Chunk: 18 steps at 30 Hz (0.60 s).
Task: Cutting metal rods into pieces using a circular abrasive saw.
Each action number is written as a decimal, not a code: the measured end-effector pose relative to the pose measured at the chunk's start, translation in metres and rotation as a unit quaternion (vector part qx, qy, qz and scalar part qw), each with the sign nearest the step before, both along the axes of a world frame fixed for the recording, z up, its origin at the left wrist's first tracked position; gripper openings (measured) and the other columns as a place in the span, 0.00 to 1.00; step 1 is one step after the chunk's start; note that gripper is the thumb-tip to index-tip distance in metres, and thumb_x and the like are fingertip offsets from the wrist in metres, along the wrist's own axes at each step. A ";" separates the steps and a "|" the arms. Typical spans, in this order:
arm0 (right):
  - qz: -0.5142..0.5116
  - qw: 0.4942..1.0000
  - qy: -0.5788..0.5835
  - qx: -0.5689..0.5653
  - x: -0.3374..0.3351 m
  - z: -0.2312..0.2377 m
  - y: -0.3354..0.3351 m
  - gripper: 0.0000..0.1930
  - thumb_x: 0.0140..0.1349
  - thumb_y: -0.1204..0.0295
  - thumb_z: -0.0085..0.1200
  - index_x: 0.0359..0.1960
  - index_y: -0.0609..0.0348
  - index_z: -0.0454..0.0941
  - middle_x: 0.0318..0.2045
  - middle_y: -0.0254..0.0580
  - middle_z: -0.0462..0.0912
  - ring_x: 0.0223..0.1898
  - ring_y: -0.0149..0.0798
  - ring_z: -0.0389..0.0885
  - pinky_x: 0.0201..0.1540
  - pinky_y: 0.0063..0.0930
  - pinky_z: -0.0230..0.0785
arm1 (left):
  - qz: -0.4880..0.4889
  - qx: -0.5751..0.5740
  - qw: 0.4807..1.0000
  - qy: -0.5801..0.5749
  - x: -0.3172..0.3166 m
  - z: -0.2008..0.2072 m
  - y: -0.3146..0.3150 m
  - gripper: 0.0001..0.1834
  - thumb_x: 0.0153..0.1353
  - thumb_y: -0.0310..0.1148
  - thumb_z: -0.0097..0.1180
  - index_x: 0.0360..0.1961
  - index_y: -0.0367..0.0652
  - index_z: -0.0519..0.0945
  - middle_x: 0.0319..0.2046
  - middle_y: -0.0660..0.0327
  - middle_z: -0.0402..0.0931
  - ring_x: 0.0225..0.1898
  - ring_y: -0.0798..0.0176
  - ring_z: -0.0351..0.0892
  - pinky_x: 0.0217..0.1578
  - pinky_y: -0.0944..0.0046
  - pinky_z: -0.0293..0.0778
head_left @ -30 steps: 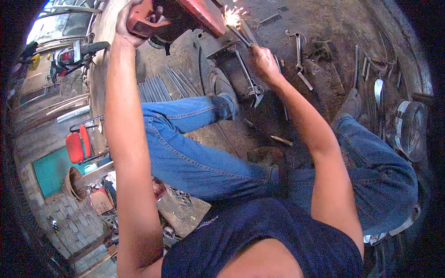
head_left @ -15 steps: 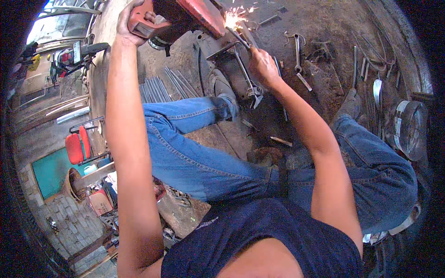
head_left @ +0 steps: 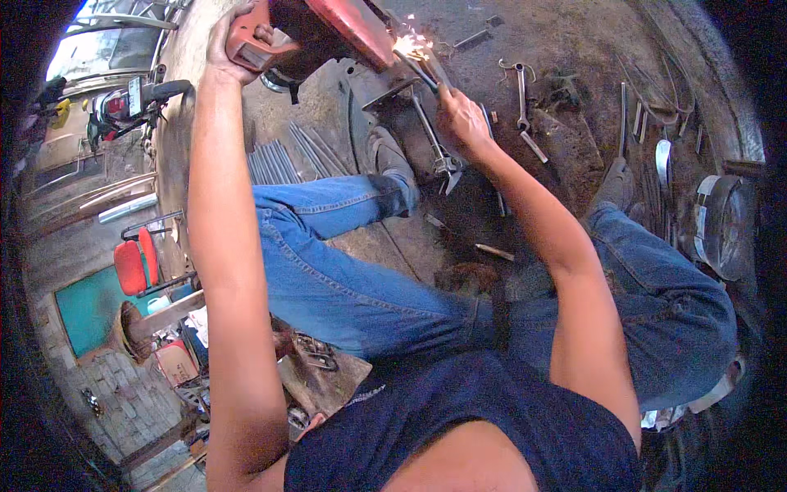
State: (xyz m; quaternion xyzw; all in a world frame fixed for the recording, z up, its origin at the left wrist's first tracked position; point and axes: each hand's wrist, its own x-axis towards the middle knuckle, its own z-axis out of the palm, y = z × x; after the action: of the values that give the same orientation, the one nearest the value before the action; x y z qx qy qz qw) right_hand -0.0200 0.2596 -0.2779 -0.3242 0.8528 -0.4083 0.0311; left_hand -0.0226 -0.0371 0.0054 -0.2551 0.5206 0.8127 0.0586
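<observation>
My left hand (head_left: pixel 228 51) is closed round the orange-red handle (head_left: pixel 248 43) of a power cutting machine at the top of the view. The machine's red guard (head_left: pixel 352 31) slopes toward the right. Bright sparks (head_left: pixel 412 46) fly near the guard's lower right end, at the tip of a thin metal rod (head_left: pixel 420 70). My right hand (head_left: pixel 463 123) is wrapped round that rod, its fingers partly hidden. Just left of and below this hand, a metal screw shaft (head_left: pixel 431 131) with a crank-like end runs downward. The cutting edge is hidden by the guard and sparks.
A wrench (head_left: pixel 522 97) and short metal pieces (head_left: pixel 496 252) lie on the dark floor. Several grey rods (head_left: pixel 275 162) lie left of my left foot (head_left: pixel 392 156). A round black coil (head_left: pixel 723 225) is at the right. A motorcycle (head_left: pixel 123 107) and a red chair (head_left: pixel 131 266) are at the left.
My right hand and the rod have shifted slightly down and left. The sparks have changed shape and sit a little lower. My left hand stays on the handle.
</observation>
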 end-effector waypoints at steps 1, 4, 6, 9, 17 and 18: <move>-0.001 1.000 -0.008 0.004 0.000 0.000 0.001 0.22 0.52 0.75 0.43 0.52 0.57 0.61 0.36 0.54 0.73 0.37 0.57 0.74 0.39 0.46 0.67 | 0.013 0.016 1.000 -0.010 0.001 0.000 0.000 0.14 0.53 0.38 0.52 0.35 0.40 0.69 0.19 0.64 0.65 0.19 0.69 0.68 0.26 0.66 0.73; 0.001 1.000 0.008 -0.015 -0.002 0.001 0.004 0.22 0.51 0.76 0.43 0.51 0.57 0.62 0.36 0.54 0.73 0.36 0.57 0.74 0.38 0.46 0.67 | 0.036 0.022 0.999 -0.022 0.002 0.000 0.004 0.14 0.54 0.38 0.52 0.37 0.41 0.68 0.18 0.66 0.65 0.19 0.69 0.68 0.28 0.65 0.73; -0.003 1.000 0.001 -0.007 -0.004 0.003 0.003 0.21 0.49 0.77 0.44 0.49 0.58 0.64 0.35 0.53 0.73 0.35 0.57 0.74 0.38 0.46 0.67 | 0.046 0.013 0.999 -0.026 0.003 -0.001 0.006 0.14 0.54 0.38 0.51 0.38 0.41 0.68 0.18 0.67 0.64 0.19 0.69 0.68 0.29 0.65 0.74; -0.012 1.000 0.004 -0.011 -0.005 0.007 0.003 0.20 0.49 0.78 0.44 0.47 0.59 0.65 0.34 0.54 0.74 0.34 0.57 0.75 0.37 0.45 0.68 | 0.027 -0.003 1.000 0.013 0.002 0.000 0.009 0.14 0.54 0.37 0.51 0.38 0.41 0.68 0.19 0.65 0.64 0.19 0.69 0.68 0.27 0.65 0.74; -0.018 0.999 0.031 -0.036 -0.011 0.005 0.002 0.18 0.48 0.78 0.45 0.45 0.60 0.68 0.36 0.52 0.75 0.35 0.55 0.75 0.38 0.44 0.68 | 0.041 0.016 0.999 -0.006 0.001 0.003 0.007 0.15 0.50 0.34 0.54 0.38 0.41 0.70 0.22 0.61 0.67 0.20 0.68 0.69 0.21 0.71 0.72; -0.022 0.999 0.026 -0.029 -0.011 0.003 0.000 0.19 0.48 0.78 0.45 0.45 0.60 0.68 0.36 0.52 0.75 0.35 0.55 0.75 0.38 0.44 0.68 | 0.041 0.016 0.999 -0.007 0.001 0.003 0.007 0.15 0.50 0.34 0.54 0.38 0.41 0.70 0.22 0.61 0.67 0.20 0.68 0.69 0.21 0.71 0.72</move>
State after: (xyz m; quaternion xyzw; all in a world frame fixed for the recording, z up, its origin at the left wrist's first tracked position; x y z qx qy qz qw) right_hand -0.0315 0.2597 -0.2751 -0.3162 0.8480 -0.4252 -0.0096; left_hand -0.0211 -0.0304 0.0086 -0.2809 0.4963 0.8208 0.0326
